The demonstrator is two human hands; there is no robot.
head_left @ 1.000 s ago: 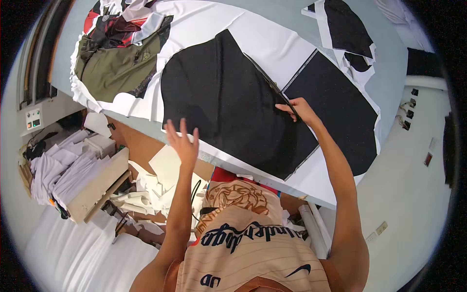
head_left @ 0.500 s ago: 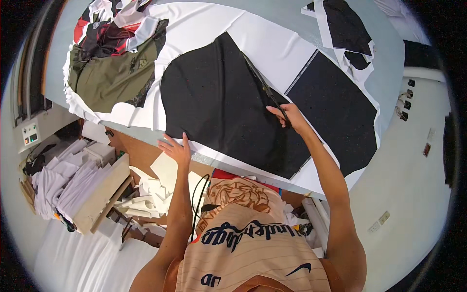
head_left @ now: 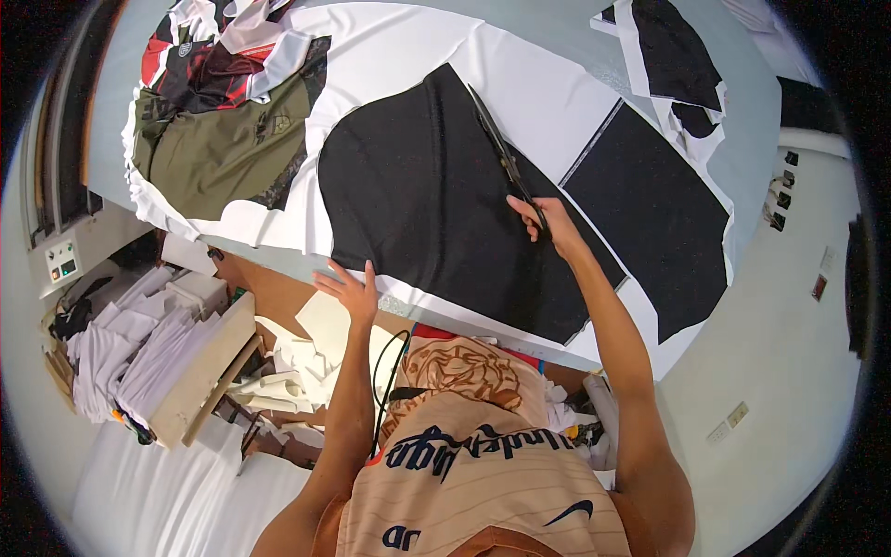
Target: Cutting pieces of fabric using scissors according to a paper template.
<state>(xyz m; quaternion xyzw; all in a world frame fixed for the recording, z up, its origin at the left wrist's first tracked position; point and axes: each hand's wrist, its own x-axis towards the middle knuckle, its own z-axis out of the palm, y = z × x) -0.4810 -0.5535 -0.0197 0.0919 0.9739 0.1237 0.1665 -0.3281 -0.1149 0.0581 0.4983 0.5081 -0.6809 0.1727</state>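
Note:
My right hand [head_left: 549,226] grips the handles of long dark scissors [head_left: 508,160], whose blades point up and left along the right edge of a large black fabric panel [head_left: 399,176]. That panel is bordered by white fabric [head_left: 390,37]. At the panel's lower left corner, my left hand [head_left: 351,291] lies with its fingers spread, the fingertips on the white margin and the black edge. Right of the scissors, beyond a white strip, lies a second black panel [head_left: 650,209]. Whether the blades are apart is hard to make out.
Olive fabric [head_left: 218,153] and crumpled red-and-black printed pieces [head_left: 209,74] lie at the table's left. Black-and-white offcuts [head_left: 673,56] sit at the far right. Below the table stand a box of folded white cloth [head_left: 153,348] and a pile of cream scraps [head_left: 297,362].
The view has shifted a little, so the cloth appears farther right. Against the panel, the scissors sit slightly farther up and more upright. My left hand stays at the lower left corner.

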